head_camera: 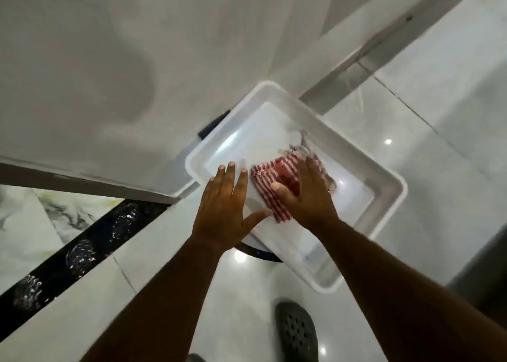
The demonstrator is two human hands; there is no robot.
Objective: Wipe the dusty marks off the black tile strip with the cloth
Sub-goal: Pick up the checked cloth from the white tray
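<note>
A red-and-white striped cloth [277, 189] lies in a white plastic tray [384, 200] in the middle of the view. My right hand [307, 194] rests flat on top of the cloth, fingers spread. Just left of the cloth, my left hand [225, 211] lies flat on the tray's floor with its thumb touching the cloth's lower edge. The black tile strip [82, 249] runs diagonally at the lower left, between white tiles, with several whitish dusty swirls on it.
The tray sits on a dark round stand [260, 253] over a glossy white tiled floor [439, 115]. A dark perforated shoe [297, 331] is at the bottom. A pale wall or panel [109, 60] fills the upper left.
</note>
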